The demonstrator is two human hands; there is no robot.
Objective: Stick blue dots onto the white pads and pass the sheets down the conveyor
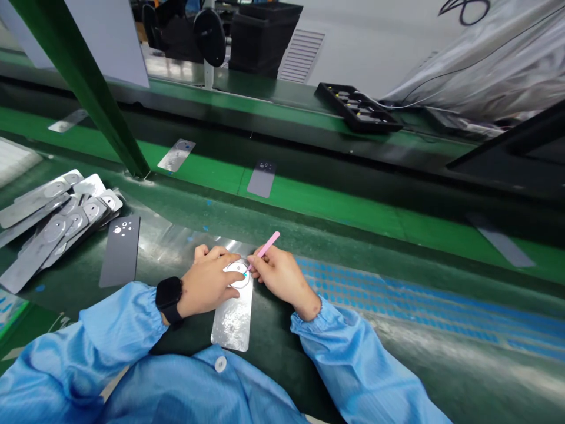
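A silver phone back panel (232,327) lies flat on the green bench in front of me, its round camera area (239,268) at the far end. My left hand (210,281) rests over the panel's upper left part, fingers spread and touching it around that circle. My right hand (277,272) is closed around pink tweezers (270,242), their tip pointing down at the circle. A tiny blue spot shows on the panel by the tip, close to my left index finger. Whether the tip grips it I cannot tell.
On the left a pile of silver panels (57,229) lies beside a dark grey panel (121,250). Blue dot sheets (397,300) stretch along the bench to the right. Beyond, a green conveyor belt (212,171) carries several panels. A black tray (357,106) stands behind; a green post (88,88) rises at left.
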